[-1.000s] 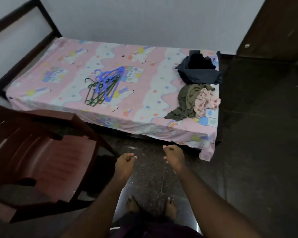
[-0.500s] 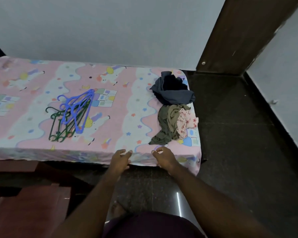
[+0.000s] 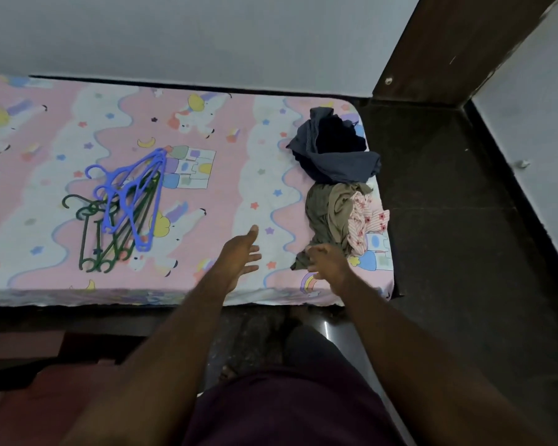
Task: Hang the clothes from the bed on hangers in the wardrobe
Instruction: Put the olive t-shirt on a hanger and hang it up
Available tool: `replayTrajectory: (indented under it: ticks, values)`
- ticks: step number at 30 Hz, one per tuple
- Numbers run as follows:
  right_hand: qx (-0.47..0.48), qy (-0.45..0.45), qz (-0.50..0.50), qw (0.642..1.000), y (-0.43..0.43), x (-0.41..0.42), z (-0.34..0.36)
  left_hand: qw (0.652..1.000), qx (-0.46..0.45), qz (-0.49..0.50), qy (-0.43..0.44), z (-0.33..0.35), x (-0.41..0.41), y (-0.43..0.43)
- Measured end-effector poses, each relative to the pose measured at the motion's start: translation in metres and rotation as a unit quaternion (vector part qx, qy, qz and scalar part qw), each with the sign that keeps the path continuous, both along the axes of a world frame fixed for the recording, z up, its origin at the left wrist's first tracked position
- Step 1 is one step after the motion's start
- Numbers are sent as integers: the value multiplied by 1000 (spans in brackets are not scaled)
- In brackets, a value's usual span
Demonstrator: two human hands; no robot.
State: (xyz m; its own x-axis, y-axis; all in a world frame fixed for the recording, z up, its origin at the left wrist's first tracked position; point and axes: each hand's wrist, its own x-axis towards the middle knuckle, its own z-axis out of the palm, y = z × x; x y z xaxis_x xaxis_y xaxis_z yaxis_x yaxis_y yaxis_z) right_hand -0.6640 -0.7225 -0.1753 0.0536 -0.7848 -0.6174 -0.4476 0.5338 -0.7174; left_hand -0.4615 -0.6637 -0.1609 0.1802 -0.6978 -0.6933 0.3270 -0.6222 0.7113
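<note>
Clothes (image 3: 339, 169) are piled at 2 o'clock on the bed (image 3: 226, 188), and one is being reached for. The left hand (image 3: 242, 252) is spread open and empty; the right hand's (image 3: 329, 262) hold on the green cloth (image 3: 326, 210) cannot be told. A firm pinch is needed next.

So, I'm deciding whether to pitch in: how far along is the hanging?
Nothing looks done: the dark blue garment, olive garment and pink floral garment lie crumpled on the bed, at its right end, with the blue hangers and green hangers bare on it. In hand: the right hand is at the olive garment's corner, grip unclear; the left hand hovers open. Left: hanging all three.
</note>
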Motion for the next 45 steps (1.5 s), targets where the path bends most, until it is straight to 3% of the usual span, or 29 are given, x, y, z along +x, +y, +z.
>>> replayTrajectory:
  ticks: [4,9,13,21,25,28,32,37,41,45]
  values:
    - [11,17,-5,1000,-67,1,-28,997,4,-66,-36,-3,-1,-53]
    - [15,88,55,994,-157,-4,-76,996,44,-63,-45,-13,-6,-119]
    - [33,175,174,969,-215,-11,-104,992,80,-80,-59,-22,-15,-164]
    - [104,260,299,912,-283,-21,-150,986,121,-80,-76,-35,-28,-230]
    - [113,246,232,934,-298,-24,-153,981,149,-94,-87,-40,-31,-240]
    - [90,199,133,967,-301,-24,-148,978,161,-101,-91,-42,-31,-241]
    - [60,-7,-16,998,-278,-14,-89,978,155,-107,-93,-38,-35,-250]
    - [59,-211,29,975,-229,-10,-7,986,128,-82,-69,-20,-46,-266]
    - [75,-261,71,960,-195,-7,28,990,90,-104,-27,-13,-53,-264]
    - [116,-260,-30,958,-171,8,27,982,63,-119,-133,-4,-46,-243]
